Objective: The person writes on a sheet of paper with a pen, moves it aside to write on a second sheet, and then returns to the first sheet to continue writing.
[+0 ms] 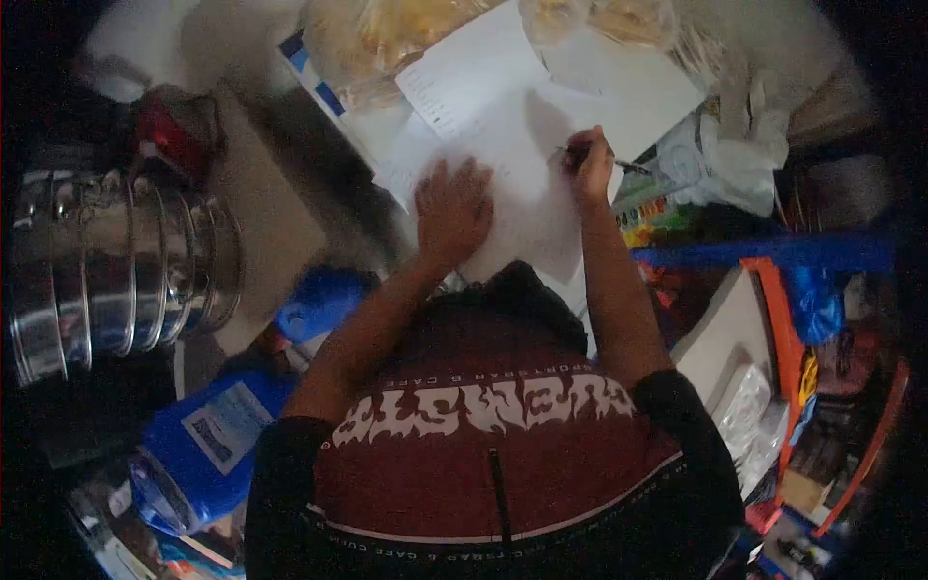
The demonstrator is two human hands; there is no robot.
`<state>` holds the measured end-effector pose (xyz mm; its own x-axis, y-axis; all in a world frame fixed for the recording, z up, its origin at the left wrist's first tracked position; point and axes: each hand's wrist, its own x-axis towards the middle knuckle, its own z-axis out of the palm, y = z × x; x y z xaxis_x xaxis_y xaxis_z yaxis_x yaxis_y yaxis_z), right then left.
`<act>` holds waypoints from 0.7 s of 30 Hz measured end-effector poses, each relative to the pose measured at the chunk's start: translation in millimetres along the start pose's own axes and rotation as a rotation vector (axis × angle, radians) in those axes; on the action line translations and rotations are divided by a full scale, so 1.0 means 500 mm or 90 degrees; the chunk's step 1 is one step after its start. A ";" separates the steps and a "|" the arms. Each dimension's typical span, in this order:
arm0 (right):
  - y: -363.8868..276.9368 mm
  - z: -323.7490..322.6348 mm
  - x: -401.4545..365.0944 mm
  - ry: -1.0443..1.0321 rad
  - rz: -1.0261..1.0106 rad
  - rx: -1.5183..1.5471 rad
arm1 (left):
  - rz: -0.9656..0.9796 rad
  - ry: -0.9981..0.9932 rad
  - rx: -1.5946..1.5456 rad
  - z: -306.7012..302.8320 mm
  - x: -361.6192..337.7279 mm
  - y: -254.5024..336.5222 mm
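My left hand [454,215] lies flat on a sheet of white paper [527,217], with the fingers stretched forward. Over the right part of that sheet, my right hand [590,166] is closed around a dark pen [630,167], whose shaft sticks out to the right of the fist. Faint writing shows on the paper. Another white sheet with printed lines [474,72] lies just beyond my hands and overlaps the first. Where the pen's tip meets the paper is too blurred to tell.
Plastic bags with yellowish contents [387,43] lie at the far side. Clear plastic bags [730,155] sit to the right, above a blue shelf beam [773,251]. Stacked shiny metal pots [126,271] stand at left. A blue container with a label [217,445] is at lower left.
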<state>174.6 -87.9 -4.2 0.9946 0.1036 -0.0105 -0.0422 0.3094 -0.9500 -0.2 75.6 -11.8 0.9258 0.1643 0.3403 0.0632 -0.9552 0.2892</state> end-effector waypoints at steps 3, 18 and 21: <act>0.004 0.002 0.012 0.004 -0.005 0.013 | 0.016 0.013 0.005 0.000 0.000 -0.001; 0.005 -0.008 0.006 -0.059 0.015 -0.005 | -0.010 -0.026 -0.014 -0.005 0.003 0.005; -0.018 0.007 -0.012 -0.039 0.031 -0.086 | -0.016 -0.041 -0.026 -0.011 0.003 0.008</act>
<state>168.4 -87.9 5.4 0.9837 0.1748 -0.0430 -0.0736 0.1727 -0.9822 -0.5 73.7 -5.1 0.9461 0.1703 0.2754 0.0723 -0.9401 0.3331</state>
